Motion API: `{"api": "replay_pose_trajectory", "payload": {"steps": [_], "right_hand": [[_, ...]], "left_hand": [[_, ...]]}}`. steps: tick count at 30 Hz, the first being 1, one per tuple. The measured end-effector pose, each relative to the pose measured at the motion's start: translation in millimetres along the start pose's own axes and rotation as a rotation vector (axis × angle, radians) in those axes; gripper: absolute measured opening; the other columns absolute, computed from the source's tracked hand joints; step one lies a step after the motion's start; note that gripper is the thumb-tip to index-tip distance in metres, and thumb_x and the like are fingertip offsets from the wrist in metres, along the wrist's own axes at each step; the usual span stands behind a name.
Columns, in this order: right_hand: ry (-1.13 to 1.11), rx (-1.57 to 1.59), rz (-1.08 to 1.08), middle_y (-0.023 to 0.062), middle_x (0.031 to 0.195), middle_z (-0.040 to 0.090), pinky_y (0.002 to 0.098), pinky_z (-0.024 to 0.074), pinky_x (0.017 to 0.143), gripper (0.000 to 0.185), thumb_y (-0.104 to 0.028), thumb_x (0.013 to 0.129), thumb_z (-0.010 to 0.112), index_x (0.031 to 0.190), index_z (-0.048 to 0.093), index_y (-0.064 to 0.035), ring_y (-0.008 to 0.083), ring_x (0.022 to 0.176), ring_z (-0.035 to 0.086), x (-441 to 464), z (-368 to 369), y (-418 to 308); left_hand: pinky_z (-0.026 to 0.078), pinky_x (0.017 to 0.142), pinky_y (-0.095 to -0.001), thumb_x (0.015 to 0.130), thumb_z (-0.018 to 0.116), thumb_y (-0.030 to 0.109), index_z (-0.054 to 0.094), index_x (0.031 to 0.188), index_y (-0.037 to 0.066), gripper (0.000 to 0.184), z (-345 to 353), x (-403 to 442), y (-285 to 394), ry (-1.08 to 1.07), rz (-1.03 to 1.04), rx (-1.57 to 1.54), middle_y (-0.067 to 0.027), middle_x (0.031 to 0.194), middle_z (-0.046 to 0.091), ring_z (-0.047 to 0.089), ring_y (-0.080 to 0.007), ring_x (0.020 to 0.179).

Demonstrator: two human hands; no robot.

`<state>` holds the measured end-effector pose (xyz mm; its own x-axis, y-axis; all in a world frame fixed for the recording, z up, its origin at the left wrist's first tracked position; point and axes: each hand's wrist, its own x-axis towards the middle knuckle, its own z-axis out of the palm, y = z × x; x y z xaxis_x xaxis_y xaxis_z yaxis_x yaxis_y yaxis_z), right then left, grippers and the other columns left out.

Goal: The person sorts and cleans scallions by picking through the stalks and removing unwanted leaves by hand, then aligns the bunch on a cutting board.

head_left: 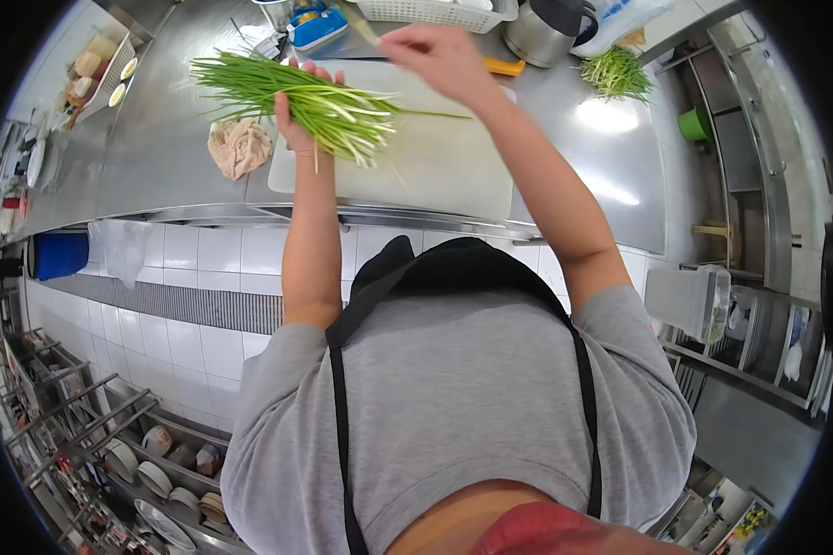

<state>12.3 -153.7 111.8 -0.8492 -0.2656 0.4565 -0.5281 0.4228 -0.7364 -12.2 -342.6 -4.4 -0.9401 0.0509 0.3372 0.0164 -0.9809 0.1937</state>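
A thick bunch of green stalks with pale ends (329, 111) lies across my left hand (298, 116), whose fingers wrap round it above the white cutting board (453, 166). One loose stalk sticks out to the right from the bunch. My right hand (430, 55) is raised beyond the board's upper part, its fingers pinched together at a thin pale yellowish strip (362, 25). An orange handle (504, 67) shows just behind my right wrist. Left of the board lies a crumpled beige cloth (240, 148).
At the back stand a white basket (444, 13), a blue container (317, 30) and a steel jug (543, 32). More cut greens (617, 72) lie at the right on the steel counter (611, 148). A basket (106, 79) stands at the far left.
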Motion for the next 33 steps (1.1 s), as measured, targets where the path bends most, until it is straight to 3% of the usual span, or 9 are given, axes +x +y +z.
{"api": "replay_pose_trajectory", "payload": {"steps": [2, 6, 9, 11, 14, 17, 24, 27, 33], "right_hand": [[-0.1, -0.168, -0.238, 0.0093, 0.071, 0.063, 0.028, 0.0436, 0.055, 0.022, -0.026, 0.076, 0.062, 0.084, 0.066, -0.0058, 0.0174, 0.061, 0.059, 6.1, 22.5, -6.8], [-0.047, -0.09, -0.068, 0.0107, 0.067, 0.061, 0.0333, 0.045, 0.055, 0.02, -0.027, 0.075, 0.06, 0.078, 0.066, -0.0084, 0.0252, 0.06, 0.058, 3.0, 26.6, -6.2], [0.032, -0.275, -0.041, 0.0097, 0.062, 0.06, 0.0343, 0.0452, 0.055, 0.02, -0.027, 0.074, 0.059, 0.074, 0.066, -0.0075, 0.0256, 0.058, 0.058, -5.3, -0.7, 48.2], [-0.34, -0.542, 0.193, 0.0106, 0.07, 0.061, 0.0338, 0.0462, 0.059, 0.018, -0.024, 0.073, 0.059, 0.075, 0.065, -0.0064, 0.0253, 0.067, 0.059, -33.3, -3.1, 96.4], [-0.178, -0.735, 0.154, 0.0112, 0.079, 0.061, 0.0353, 0.0467, 0.064, 0.017, -0.02, 0.071, 0.057, 0.075, 0.064, -0.0054, 0.0254, 0.078, 0.058, -85.4, 7.6, 123.9], [-0.258, -0.71, 0.236, 0.0111, 0.085, 0.059, 0.0373, 0.0467, 0.068, 0.016, -0.02, 0.071, 0.057, 0.077, 0.063, -0.0057, 0.0265, 0.087, 0.056, -87.7, 7.3, 119.4], [0.028, -0.133, 0.351, 0.0033, 0.068, 0.061, 0.0242, 0.0461, 0.061, 0.015, -0.019, 0.072, 0.063, 0.079, 0.064, -0.005, 0.0108, 0.062, 0.056, -48.5, -30.8, 80.4], [0.018, 0.15, 0.452, 0.0001, 0.069, 0.06, 0.0217, 0.0431, 0.059, 0.016, -0.018, 0.076, 0.063, 0.081, 0.064, -0.0029, 0.0063, 0.065, 0.054, -29.8, -26.8, 37.6], [-0.209, -0.202, 0.069, 0.012, 0.078, 0.064, 0.0308, 0.0471, 0.061, 0.022, -0.028, 0.076, 0.06, 0.08, 0.067, -0.0068, 0.0235, 0.064, 0.06, -9.8, 39.6, 2.2]], "left_hand": [[0.03, 0.1, -0.0489, 0.079, 0.055, 0.038, 0.043, 0.124, 0.013, 0.052, 10.1, -0.7, -8.3, 0.051, 0.002, 0.024, -0.006, 0.107, 0.053, 0.05, -0.0229, 0.102], [0.029, 0.101, -0.0476, 0.079, 0.055, 0.038, 0.044, 0.123, 0.013, 0.052, -1.0, -1.7, -2.6, -0.012, 0.007, -0.006, -0.0061, 0.104, 0.055, 0.051, -0.0237, 0.103], [0.029, 0.101, -0.0467, 0.08, 0.055, 0.038, 0.045, 0.122, 0.013, 0.05, -13.0, -6.3, 19.6, -0.014, 0.013, -0.132, -0.0053, 0.101, 0.056, 0.053, -0.0225, 0.101], [0.029, 0.101, -0.0468, 0.08, 0.055, 0.037, 0.046, 0.121, 0.013, 0.048, -16.7, -7.3, 31.8, -0.022, 0.046, -0.131, -0.0053, 0.101, 0.057, 0.054, -0.0216, 0.099], [0.03, 0.101, -0.0466, 0.081, 0.054, 0.035, 0.047, 0.12, 0.012, 0.045, -8.1, -11.2, 38.9, -0.033, 0.034, -0.192, -0.0054, 0.103, 0.057, 0.055, -0.0207, 0.097], [0.031, 0.1, -0.0465, 0.081, 0.055, 0.035, 0.044, 0.123, 0.012, 0.049, -9.5, -12.6, 39.8, -0.082, 0.014, -0.197, -0.0053, 0.108, 0.054, 0.054, -0.0204, 0.099], [0.028, 0.103, -0.0423, 0.078, 0.058, 0.038, 0.035, 0.131, 0.01, 0.064, -18.6, -23.0, 33.0, -0.13, -0.054, -0.128, -0.0103, 0.125, 0.043, 0.05, -0.0224, 0.106], [0.028, 0.102, -0.0475, 0.08, 0.055, 0.038, 0.033, 0.132, 0.015, 0.061, -14.4, -18.7, 17.1, -0.074, -0.08, -0.173, -0.0154, 0.131, 0.04, 0.047, -0.0269, 0.112], [0.025, 0.103, -0.0505, 0.08, 0.054, 0.035, 0.035, 0.131, 0.015, 0.059, 11.8, -11.9, -12.2, -0.085, -0.04, 0.026, -0.0164, 0.124, 0.046, 0.041, -0.0309, 0.118]]}}
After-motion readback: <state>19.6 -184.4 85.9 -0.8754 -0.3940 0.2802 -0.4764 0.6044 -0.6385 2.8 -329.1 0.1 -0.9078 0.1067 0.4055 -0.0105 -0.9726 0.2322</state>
